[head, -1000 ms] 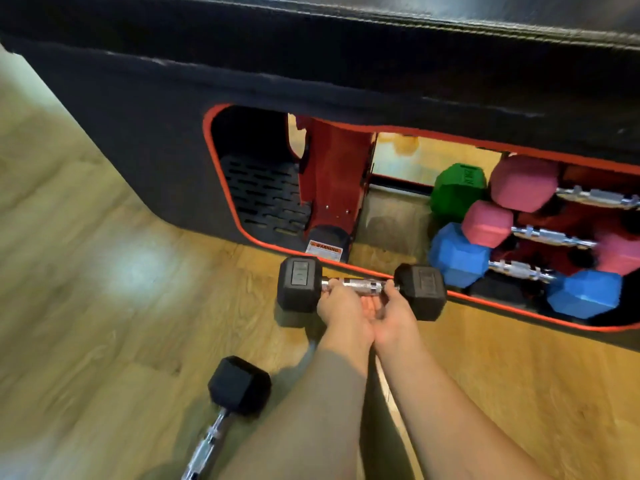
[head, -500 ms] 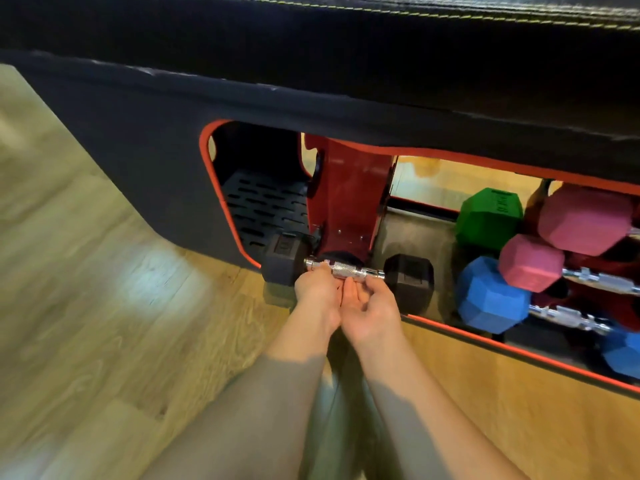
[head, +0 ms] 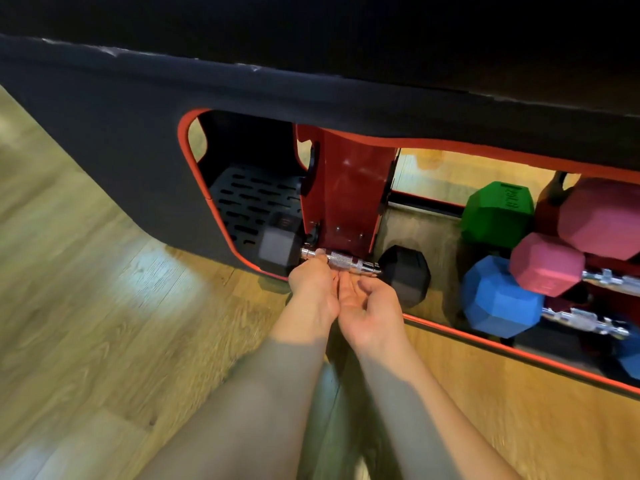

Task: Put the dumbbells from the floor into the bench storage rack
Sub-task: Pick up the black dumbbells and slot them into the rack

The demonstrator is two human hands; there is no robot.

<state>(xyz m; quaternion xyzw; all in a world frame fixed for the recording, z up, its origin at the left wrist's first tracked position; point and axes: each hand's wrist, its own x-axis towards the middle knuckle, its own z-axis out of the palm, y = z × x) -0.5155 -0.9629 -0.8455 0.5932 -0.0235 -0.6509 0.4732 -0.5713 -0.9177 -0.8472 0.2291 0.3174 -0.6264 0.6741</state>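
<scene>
The step in hand is the placing of one black dumbbell [head: 341, 263] into the bench storage rack [head: 346, 188]. The dumbbell lies across the red-edged opening, at its lower edge, with the chrome handle just in front of the red centre post [head: 346, 199]. Its left head sits on the slotted black shelf [head: 252, 199] in the left compartment, and its right head is over the bare floor of the rack, right of the post.

The left hand [head: 313, 289] is closed on the left part of the handle, fingers curled over it. The right hand [head: 369, 306] is half open, palm up, with the fingertips [head: 349, 277] under the handle; it looks more like a support than a full grip.

In the right part of the rack, well apart from the hands, there are a green dumbbell [head: 495, 213], a blue dumbbell [head: 498, 296] and pink dumbbells [head: 545, 265] already stored.

I judge the placing is almost done. The next move calls for checking that both heads rest steadily, then letting go slowly so the dumbbell does not roll out over the lower edge.
</scene>
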